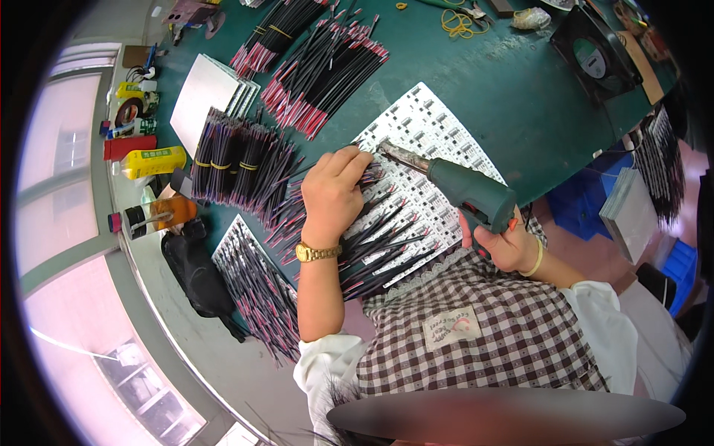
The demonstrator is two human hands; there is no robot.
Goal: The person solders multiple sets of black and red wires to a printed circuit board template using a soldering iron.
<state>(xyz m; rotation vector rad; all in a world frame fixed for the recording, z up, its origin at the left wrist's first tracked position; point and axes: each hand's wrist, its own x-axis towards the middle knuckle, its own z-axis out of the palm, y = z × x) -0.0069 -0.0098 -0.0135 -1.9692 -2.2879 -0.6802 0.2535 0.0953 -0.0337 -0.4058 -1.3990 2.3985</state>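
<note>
My right hand (pixel 507 245) is wrapped round the grip of a green pistol-shaped soldering gun (pixel 470 191). Its metal tip points left and reaches the white circuit board panel (pixel 419 111), which is dotted with small black parts. Close to that tip, my left hand (pixel 336 186) has its fingers pinched together on a thin black wire; only a short dark end shows past the fingertips. Several black-and-red wires (pixel 387 249) fan out over the panel's near part, right of my left wrist. More loose wires lie under and beside the left hand.
Wire bundles (pixel 236 160) tied with yellow bands lie to the left, with larger wire piles (pixel 320 74) farther back. White panels (pixel 204 100) are stacked nearby. A wire-covered panel (pixel 253 286) is at near left. Bottles (pixel 154 161) line the left edge; a black fan (pixel 595 59) stands far right.
</note>
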